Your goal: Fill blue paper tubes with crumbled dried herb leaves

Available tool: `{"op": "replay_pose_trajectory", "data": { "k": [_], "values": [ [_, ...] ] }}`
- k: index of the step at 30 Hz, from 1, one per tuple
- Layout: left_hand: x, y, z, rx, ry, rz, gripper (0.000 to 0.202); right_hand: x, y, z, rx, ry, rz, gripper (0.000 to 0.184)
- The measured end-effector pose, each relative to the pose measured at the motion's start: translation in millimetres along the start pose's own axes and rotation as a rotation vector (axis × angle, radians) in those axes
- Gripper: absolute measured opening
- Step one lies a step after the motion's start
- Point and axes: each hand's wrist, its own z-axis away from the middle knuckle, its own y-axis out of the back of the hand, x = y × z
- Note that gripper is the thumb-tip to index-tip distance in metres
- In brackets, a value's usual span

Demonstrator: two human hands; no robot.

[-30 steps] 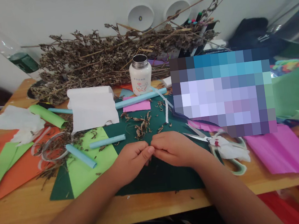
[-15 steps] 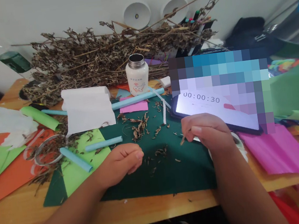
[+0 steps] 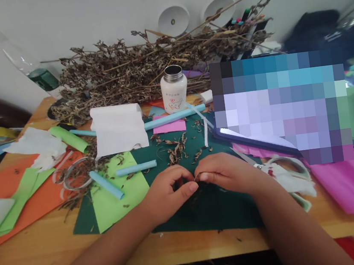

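Brown dried plant scrap (image 3: pixel 197 177) is pinched by the fingers of the right hand (image 3: pixel 227 174) over a dark green mat (image 3: pixel 209 216); the left hand (image 3: pixel 170 193) is held curled alongside, its grip unclear. Crumpled brown dried leaves (image 3: pixel 177 154) are strewn just beyond the fingertips.

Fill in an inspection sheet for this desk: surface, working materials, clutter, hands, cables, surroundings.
Surface: wooden table with a dark green mat on it.
Job's things: dried leaf pieces on the mat.
Clutter: blue paper rolls, white paper sheet, scissors, uncapped white bottle.
Hands: right hand pinches a brown scrap; left hand close beside it, grip unclear.
Cables: nothing clearly seen.
Surroundings: dried plant stems before a pale wall; right side partly pixelated.
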Motion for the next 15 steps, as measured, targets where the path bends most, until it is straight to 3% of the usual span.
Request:
{"op": "replay_pose_trajectory", "data": {
  "k": [7, 15],
  "values": [
    [7.4, 0.1, 1.7, 0.014, 0.107, 0.062, 0.019, -3.7, -11.0, -6.9, -0.051, -0.001, 0.170, 0.038],
    [1.3, 5.2, -0.7, -0.052, 0.196, 0.264, 0.018, -3.8, -1.6, -2.1, 0.003, 0.000, 0.110, 0.041]
  ]
}}
